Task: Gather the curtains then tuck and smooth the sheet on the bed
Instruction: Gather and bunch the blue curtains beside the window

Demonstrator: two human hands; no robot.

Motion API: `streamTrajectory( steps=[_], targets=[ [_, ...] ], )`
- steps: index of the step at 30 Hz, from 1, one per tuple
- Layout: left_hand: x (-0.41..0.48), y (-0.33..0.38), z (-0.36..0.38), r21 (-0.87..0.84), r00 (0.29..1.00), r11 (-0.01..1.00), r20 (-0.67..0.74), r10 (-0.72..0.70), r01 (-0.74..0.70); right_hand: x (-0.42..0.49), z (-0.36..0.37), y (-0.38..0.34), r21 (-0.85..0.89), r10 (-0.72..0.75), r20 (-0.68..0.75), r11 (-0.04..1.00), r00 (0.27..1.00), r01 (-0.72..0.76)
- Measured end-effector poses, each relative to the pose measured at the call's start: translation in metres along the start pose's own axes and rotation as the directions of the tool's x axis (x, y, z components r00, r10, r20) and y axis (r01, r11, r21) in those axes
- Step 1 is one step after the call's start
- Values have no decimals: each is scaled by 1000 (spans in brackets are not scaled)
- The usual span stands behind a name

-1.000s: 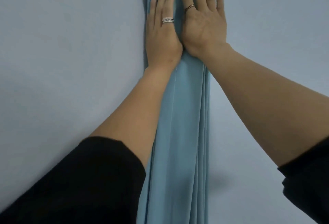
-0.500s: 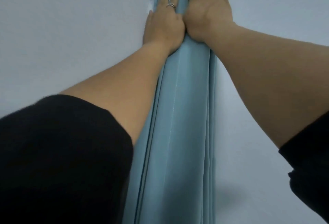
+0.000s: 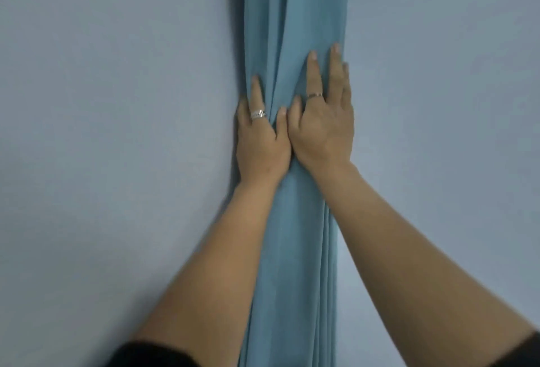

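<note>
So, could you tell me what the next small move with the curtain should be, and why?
Probably slide both palms down the curtain to press its folds together. The right hand lies flat on the bunched fabric, the left hand sits beside it with fingers partly hidden in a fold, and separate pleat edges show below them.

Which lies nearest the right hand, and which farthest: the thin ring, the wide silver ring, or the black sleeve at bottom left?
1. Thin metal ring, worn on the right hand itself.
2. Wide silver ring, on the left hand beside it.
3. Black fabric sleeve, bottom left edge.
</note>
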State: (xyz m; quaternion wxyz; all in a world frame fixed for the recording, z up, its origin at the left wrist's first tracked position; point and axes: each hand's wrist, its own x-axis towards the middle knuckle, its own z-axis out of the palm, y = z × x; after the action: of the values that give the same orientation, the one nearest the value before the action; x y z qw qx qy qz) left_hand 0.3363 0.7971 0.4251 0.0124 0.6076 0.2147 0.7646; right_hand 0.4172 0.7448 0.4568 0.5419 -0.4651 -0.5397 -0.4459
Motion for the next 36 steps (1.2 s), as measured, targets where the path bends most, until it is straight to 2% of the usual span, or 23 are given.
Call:
streamTrajectory(
  steps=[2,4,7,9,11,12,16,18,20,22,24,25,26,27,28,29,31,33,36],
  targets=[
    [-48,2,-21,-98,996,995,-83,-33,25,-50,-13,-14,220,61,-73,974,995,-44],
    [-81,3,-42,-207,993,978,-99,-63,41,-94,-28,-28,446,156,-46,887,987,-120],
    [-115,2,-75,-311,989,940,-4,-148,140,-148,-48,-40,568,228,60,793,972,-222],
    [-136,2,-97,-370,975,902,76,-209,222,-179,-63,-43,655,285,228,663,931,-363],
    [-160,2,-115,-384,956,876,149,-252,291,-206,-77,-49,686,277,415,530,866,-498],
    [-175,4,-125,-387,944,862,181,-276,326,-220,-85,-53,676,269,474,498,838,-542],
    [-223,14,-160,-369,898,825,274,-344,429,-263,-109,-62,630,282,581,439,764,-641],
    [-238,22,-175,-343,849,785,323,-418,516,-274,-119,-69,620,277,629,384,726,-684],
    [-249,36,-188,-289,799,751,320,-509,594,-281,-129,-72,628,241,662,339,710,-701],
    [-256,47,-197,-205,791,770,275,-547,604,-291,-134,-72,620,228,676,339,701,-707],
    [-264,53,-205,-129,787,788,262,-559,603,-300,-139,-75,591,307,634,400,710,-701],
    [-271,57,-213,-94,784,790,241,-572,606,-305,-144,-81,555,378,578,469,724,-687],
    [-276,60,-220,-57,781,793,224,-582,607,-309,-148,-85,533,436,452,567,778,-628],
    [-280,63,-227,-20,778,793,211,-592,609,-315,-150,-91,521,429,272,687,861,-507],
    [-284,66,-237,18,775,792,196,-601,610,-319,-155,-99,518,374,85,775,923,-362],
    [-287,73,-251,52,782,800,180,-597,598,-321,-160,-112,530,299,-56,818,953,-225],
    [-289,94,-279,215,837,841,136,-530,497,-323,-171,-140,555,187,-169,829,968,-64],
    [-293,119,-310,462,928,839,84,-364,287,-326,-188,-171,624,132,-146,782,980,-12],
    [-297,168,-377,552,986,823,6,-168,137,-328,-222,-231,837,98,-40,546,994,-20]
  ],
)
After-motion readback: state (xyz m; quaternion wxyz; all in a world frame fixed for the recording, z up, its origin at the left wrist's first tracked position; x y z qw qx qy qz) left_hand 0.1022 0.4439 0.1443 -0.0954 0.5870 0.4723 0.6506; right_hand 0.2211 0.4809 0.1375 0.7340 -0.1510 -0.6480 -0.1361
